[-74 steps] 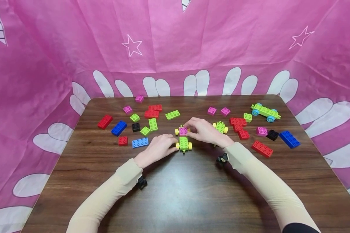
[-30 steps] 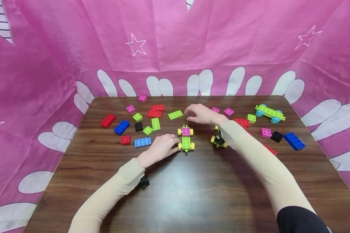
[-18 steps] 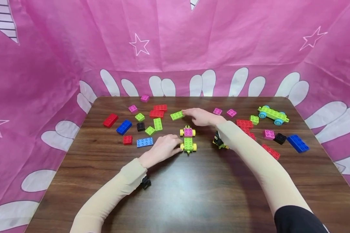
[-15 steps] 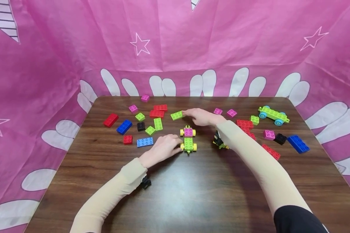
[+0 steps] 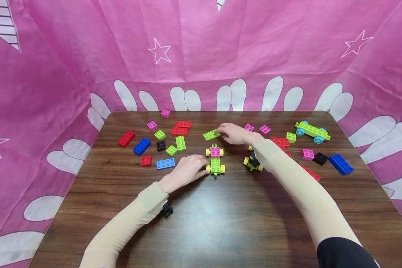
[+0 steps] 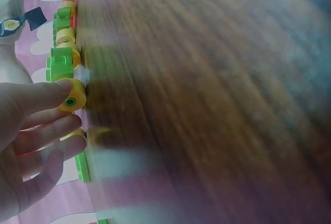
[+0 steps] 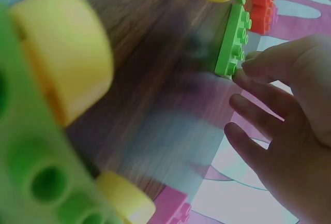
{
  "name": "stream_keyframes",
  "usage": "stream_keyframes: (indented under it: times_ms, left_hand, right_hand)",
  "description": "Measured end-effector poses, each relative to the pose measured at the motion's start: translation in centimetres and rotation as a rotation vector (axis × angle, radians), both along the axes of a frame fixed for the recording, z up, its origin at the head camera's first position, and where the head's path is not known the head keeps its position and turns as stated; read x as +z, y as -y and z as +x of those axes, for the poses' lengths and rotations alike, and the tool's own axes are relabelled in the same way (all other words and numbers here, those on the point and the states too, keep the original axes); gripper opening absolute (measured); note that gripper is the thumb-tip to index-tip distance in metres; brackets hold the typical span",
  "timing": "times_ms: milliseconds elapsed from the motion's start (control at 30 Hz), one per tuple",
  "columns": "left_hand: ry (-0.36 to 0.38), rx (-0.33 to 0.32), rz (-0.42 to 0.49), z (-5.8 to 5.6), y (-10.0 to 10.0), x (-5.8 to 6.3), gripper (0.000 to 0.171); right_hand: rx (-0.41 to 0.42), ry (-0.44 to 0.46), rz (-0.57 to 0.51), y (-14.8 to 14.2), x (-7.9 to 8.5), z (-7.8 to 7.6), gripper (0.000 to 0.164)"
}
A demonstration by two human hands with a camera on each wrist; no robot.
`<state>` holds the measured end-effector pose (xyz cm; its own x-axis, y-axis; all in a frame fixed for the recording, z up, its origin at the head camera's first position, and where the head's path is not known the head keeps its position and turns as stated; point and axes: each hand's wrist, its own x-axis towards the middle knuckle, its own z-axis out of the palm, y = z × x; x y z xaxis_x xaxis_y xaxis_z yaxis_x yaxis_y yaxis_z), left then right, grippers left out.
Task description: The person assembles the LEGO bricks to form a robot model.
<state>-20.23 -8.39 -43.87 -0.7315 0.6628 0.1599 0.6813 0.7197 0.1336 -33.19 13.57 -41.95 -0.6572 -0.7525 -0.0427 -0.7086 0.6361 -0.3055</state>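
In the head view a low lime green toy car (image 5: 216, 166) with yellow wheels stands mid-table, a pink 2x2 brick (image 5: 215, 151) on its far end. Beside its near left wheel is my left hand (image 5: 187, 169); thumb and fingers hold that yellow wheel (image 6: 74, 97) in the left wrist view. Beyond the car, my right hand (image 5: 233, 134) pinches the right end of a lime green 2x4 brick (image 5: 211, 135), thumb and forefinger at its studs in the right wrist view. A second car (image 5: 253, 162) with yellow wheels lies partly hidden under my right wrist.
Several loose bricks lie at the left, among them a light blue one (image 5: 165, 163) and a black one (image 5: 161, 145). At the right are red bricks (image 5: 280, 142), a dark blue brick (image 5: 341, 164) and a green car (image 5: 311, 131) with blue wheels. Pink cloth hangs behind the table.
My right hand has left the pink brick on the car and reached the lime green brick, which has since slid slightly right with it. The left hand stays at the car's wheel.
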Motion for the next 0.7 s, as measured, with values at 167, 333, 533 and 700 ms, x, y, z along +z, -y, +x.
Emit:
stream_keyframes:
  times_ms: [167, 333, 533, 700]
  left_hand:
    - [0.005, 0.004, -0.013, 0.0, 0.0, 0.0, 0.021]
    - [0.002, 0.004, -0.008, 0.0, 0.0, 0.0, 0.02]
    - [0.011, -0.001, -0.012, 0.0, 0.0, 0.1, 0.02]
    - [0.013, 0.001, -0.014, 0.0, 0.0, 0.2, 0.021]
  right_hand:
    - [-0.004, -0.032, 0.033, -0.8, -0.1, 0.4, 0.036]
    - [-0.02, -0.048, 0.062, -1.3, -0.1, 0.7, 0.036]
    - [-0.045, -0.098, 0.095, -1.7, -0.2, 1.3, 0.03]
    - [-0.04, -0.101, 0.057, -1.7, 0.0, 1.5, 0.031]
